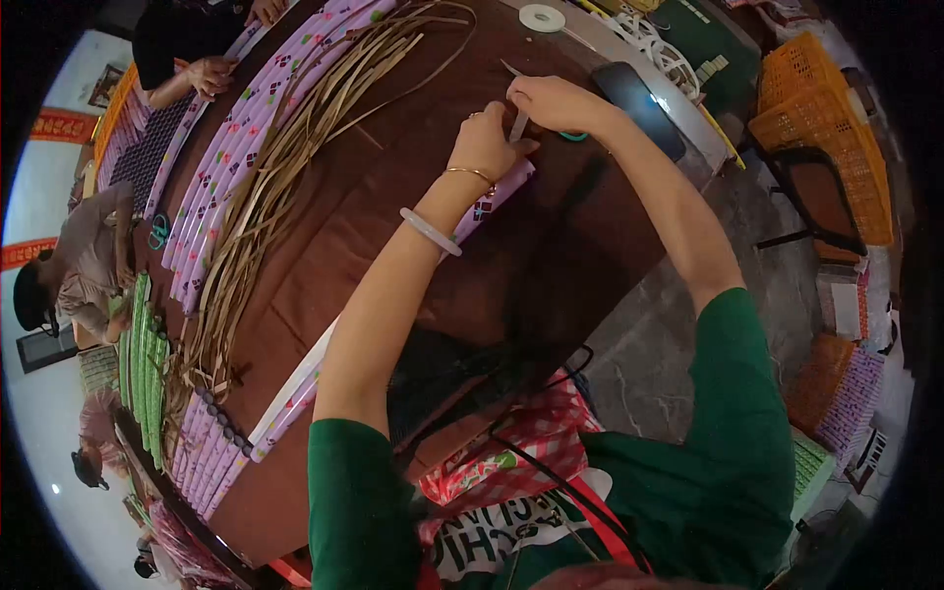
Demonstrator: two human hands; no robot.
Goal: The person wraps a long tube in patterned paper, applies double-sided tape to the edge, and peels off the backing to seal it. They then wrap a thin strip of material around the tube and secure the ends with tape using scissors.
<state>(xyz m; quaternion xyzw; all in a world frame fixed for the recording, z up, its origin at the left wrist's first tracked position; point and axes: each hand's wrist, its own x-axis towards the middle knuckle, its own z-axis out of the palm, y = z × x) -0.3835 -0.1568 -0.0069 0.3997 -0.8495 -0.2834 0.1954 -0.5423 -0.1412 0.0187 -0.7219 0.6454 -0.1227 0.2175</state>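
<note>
Fingers of the left hand (484, 147) and right hand (553, 100) pinch a pale strip (518, 125) near a purple patterned piece (499, 199), where an uneven tug could crease the strip.

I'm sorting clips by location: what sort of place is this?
Probably a small craft workshop: long lilac patterned pieces and a bundle of tan strips lie on a brown-covered table, with another person's hand beside the pieces.

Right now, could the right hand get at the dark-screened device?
Probably yes: the device lies close by, nothing visibly blocking it, though the right hand is busy at a white strip.
</note>
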